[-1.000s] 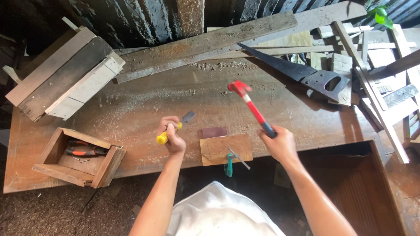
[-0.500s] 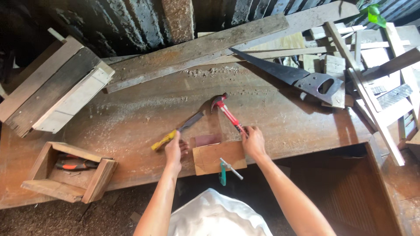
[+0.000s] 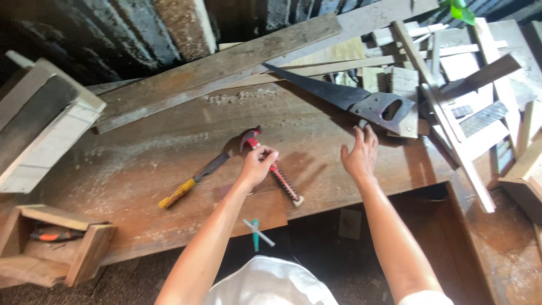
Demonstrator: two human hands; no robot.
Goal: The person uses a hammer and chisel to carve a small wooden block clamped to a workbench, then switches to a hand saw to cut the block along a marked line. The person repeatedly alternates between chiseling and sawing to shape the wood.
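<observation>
Right hand (image 3: 359, 153), fingers spread, is nearest the saw (image 3: 350, 99) at 1 o'clock, left hand (image 3: 257, 165) gripping the hammer (image 3: 270, 166).

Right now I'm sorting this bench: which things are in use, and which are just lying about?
In use:
left hand on the red hammer
right hand by the handsaw

Lying about:
yellow-handled chisel
wooden box
long planks
</observation>
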